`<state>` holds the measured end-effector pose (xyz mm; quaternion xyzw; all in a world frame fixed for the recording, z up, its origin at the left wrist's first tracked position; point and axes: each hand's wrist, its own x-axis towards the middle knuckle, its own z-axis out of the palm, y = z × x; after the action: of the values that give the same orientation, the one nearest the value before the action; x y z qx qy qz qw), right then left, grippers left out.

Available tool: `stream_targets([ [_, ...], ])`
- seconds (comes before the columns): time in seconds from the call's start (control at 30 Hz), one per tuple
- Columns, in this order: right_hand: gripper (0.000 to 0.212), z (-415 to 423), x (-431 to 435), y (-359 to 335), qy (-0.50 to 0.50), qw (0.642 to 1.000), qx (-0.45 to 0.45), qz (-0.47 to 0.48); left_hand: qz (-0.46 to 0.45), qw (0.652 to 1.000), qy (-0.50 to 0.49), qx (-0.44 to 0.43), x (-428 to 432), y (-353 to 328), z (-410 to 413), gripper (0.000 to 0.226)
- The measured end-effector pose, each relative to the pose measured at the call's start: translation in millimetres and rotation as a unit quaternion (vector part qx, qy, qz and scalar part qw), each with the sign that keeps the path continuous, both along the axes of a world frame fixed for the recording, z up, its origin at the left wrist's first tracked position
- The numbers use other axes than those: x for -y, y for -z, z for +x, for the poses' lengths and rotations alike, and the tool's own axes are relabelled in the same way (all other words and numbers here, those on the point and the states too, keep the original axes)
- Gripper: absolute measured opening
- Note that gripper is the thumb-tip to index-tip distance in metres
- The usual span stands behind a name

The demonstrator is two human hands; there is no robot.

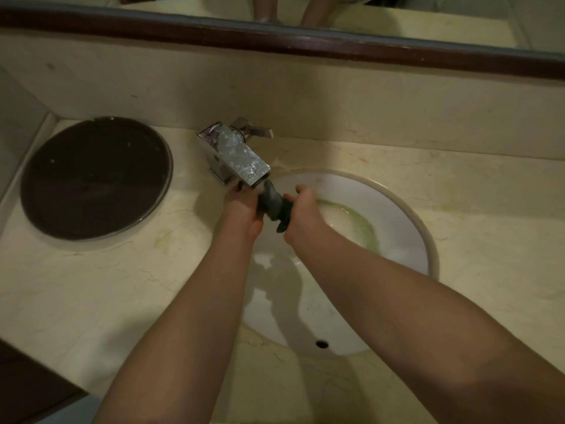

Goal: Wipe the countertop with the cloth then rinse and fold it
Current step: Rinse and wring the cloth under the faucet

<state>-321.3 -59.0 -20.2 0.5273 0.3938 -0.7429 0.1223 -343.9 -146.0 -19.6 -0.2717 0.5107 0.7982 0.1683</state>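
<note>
Seen from the head camera, a white oval sink basin (pixel 397 215) is set into a cream marble countertop (pixel 101 286). Inside the basin, just right of the grip, a green-tinted swirl of water (pixel 360 221) is pooled around the bottom, and an overflow hole (pixel 322 343) is seen in the near wall, well below the grip. Far to the left of the grip, a dark round tray (pixel 94 179) is lying flat on the countertop; nothing can be made out on it.

A dark grey cloth (pixel 272 203) is bunched into a twisted roll over the basin, directly under the spout of the chrome faucet (pixel 235 157). It is clenched at its left end by the left hand (pixel 244 209) and at its right end by the right hand (pixel 302 212), fingers curled tightly round it. A loose tail of cloth is left hanging between the wrists.
</note>
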Motion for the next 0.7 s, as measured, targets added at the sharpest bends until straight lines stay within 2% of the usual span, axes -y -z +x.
stream_targets([
  [0.03,0.038,-0.1,1.4,1.9,0.001,1.000,-0.002,0.006,-0.013,1.000,-0.008,0.005,-2.1,-2.1,2.0,0.009],
  [0.13,0.034,3.3,8.4,6.1,0.014,1.000,-0.014,0.009,-0.015,0.999,-0.030,0.014,-7.2,-4.0,2.0,0.018],
  [0.23,0.037,5.3,16.0,11.4,0.037,0.998,-0.041,0.010,0.072,0.995,-0.061,0.025,-9.7,-10.1,0.8,0.019],
  [0.3,0.039,7.7,21.5,10.4,0.035,0.997,-0.065,0.008,0.122,0.989,-0.076,0.031,-9.8,-16.7,0.5,0.031],
  [0.37,0.038,9.6,26.2,9.5,0.042,0.995,-0.088,0.009,0.134,0.987,-0.083,0.031,-9.2,-18.5,-1.3,0.031],
  [0.5,0.030,9.6,30.5,8.7,0.067,0.990,-0.126,0.019,0.094,0.989,-0.097,0.060,-9.6,-22.2,-3.6,0.029],
  [0.6,0.024,5.4,35.0,7.7,0.057,0.988,-0.125,0.077,0.076,0.990,-0.097,0.063,-10.8,-19.5,-6.9,0.023],
  [0.7,0.032,1.3,38.9,8.8,0.056,0.982,-0.086,0.161,0.025,0.993,-0.105,0.055,-10.2,-6.4,-12.3,0.009],
])
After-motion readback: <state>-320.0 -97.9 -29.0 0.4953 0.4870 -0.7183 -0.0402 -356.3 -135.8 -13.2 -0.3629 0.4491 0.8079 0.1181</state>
